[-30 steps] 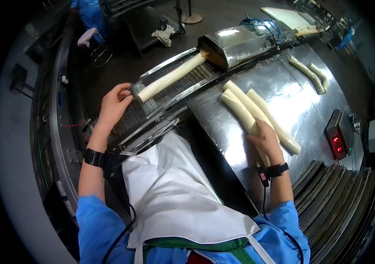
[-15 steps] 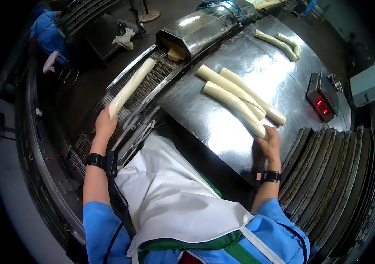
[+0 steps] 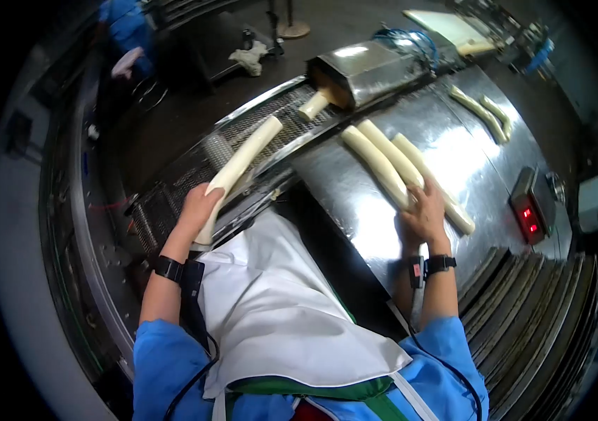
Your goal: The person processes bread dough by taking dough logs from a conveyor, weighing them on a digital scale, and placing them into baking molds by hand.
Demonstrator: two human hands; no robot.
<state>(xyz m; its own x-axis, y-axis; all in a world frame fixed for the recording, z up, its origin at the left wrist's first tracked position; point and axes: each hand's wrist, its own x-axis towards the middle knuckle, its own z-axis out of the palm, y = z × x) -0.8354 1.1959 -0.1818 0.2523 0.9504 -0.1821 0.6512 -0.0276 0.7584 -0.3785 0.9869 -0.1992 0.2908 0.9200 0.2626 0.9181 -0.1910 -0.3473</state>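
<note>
My left hand is closed round the lower part of a long, pale cream dough roll. That roll slants over the near side of the mesh conveyor, its lower end reaching past my hand toward the apron. On the steel table, my right hand grips the near end of a dough roll, fingers bent over it. A second roll lies against it and touches my fingers. Just right of these lies a third roll. My palm hides the gripped ends.
Another roll sticks out of the metal machine housing onto the conveyor. Two thinner rolls lie at the table's far end. A scale with red digits stands at right, above stacked trays. A person in blue is at upper left.
My left hand has drawn its roll nearer and now grips it farther up. A new roll has emerged from the housing. My right hand has shifted the table rolls together. The view has turned.
</note>
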